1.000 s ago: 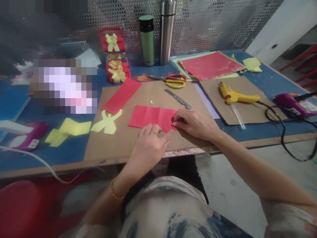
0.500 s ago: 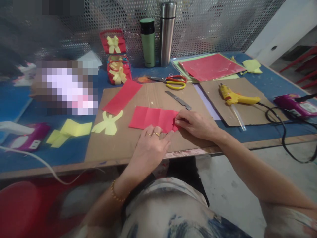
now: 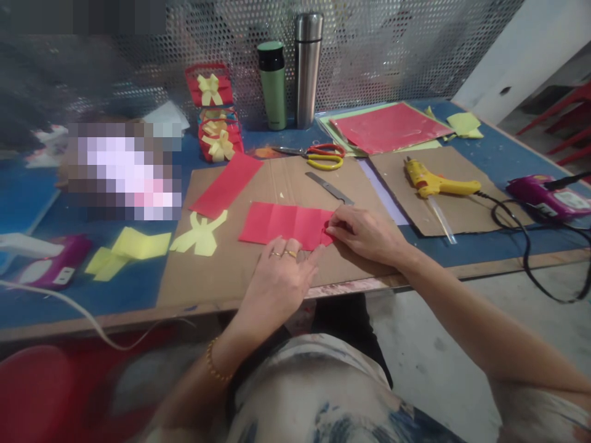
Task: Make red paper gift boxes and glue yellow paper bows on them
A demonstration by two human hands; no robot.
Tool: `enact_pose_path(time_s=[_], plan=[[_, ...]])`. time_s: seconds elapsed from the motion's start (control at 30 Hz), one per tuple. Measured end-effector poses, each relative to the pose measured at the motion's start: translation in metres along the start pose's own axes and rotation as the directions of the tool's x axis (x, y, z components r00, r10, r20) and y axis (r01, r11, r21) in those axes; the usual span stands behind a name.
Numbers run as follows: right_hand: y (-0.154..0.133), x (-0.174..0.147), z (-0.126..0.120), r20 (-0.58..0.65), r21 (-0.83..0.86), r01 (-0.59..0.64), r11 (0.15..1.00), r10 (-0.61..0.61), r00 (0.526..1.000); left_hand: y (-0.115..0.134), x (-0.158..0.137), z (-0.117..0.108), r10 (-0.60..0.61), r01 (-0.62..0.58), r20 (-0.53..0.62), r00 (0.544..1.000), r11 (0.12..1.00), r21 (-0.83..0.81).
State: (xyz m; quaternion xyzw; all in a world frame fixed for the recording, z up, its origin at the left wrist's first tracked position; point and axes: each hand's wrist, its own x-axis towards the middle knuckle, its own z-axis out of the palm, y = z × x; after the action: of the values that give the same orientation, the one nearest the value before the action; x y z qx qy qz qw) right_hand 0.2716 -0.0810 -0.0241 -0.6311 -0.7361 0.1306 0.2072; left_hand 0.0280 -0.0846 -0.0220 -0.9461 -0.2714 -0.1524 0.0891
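A creased strip of red paper (image 3: 281,223) lies on the brown cardboard sheet (image 3: 198,286), with fold lines across it. My left hand (image 3: 281,274), with rings on two fingers, is closed on its near edge and holds it against the cardboard. At the strip's right end my right hand (image 3: 364,234) pinches a small fold; the fingertips partly hide it. Left of the strip lie a flat red paper piece (image 3: 226,184) and a yellow bow-shaped paper cutout (image 3: 199,235). Beyond my hands are a grey metal blade (image 3: 329,187) and scissors (image 3: 325,155) with red and yellow handles.
A yellow glue gun (image 3: 438,183) rests on another cardboard piece at right, its cord looping over the table edge. Two flasks (image 3: 273,86) stand at the back beside red paper items with yellow bows (image 3: 217,144). Yellow paper pieces (image 3: 133,246) lie at left.
The view has shifted slightly, so the table things sit a little lower in the picture. Both hands stay at the red strip, with almost no visible movement.
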Motion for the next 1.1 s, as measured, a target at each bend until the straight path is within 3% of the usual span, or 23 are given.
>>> enact_pose_path(time_s=[0.5, 0.77, 1.1], plan=[[-0.0017, -0.0016, -0.0003, -0.022, -0.011, 0.082, 0.997, -0.083, 0.996, 0.0008, 0.0009, 0.0008, -0.021, 0.020, -0.037, 0.999, 0.999, -0.024], [-0.0042, -0.0058, 0.0003, -0.101, -0.012, 0.127, 0.992, -0.127, 0.987, -0.0005, 0.0022, 0.0027, -0.026, 0.024, -0.044, 0.999, 0.999, -0.041], [-0.0042, -0.0017, 0.0033, -0.038, -0.055, 0.082, 0.995, -0.084, 0.996, -0.0006, 0.0011, 0.0029, -0.020, 0.020, -0.005, 1.000, 0.999, -0.027]])
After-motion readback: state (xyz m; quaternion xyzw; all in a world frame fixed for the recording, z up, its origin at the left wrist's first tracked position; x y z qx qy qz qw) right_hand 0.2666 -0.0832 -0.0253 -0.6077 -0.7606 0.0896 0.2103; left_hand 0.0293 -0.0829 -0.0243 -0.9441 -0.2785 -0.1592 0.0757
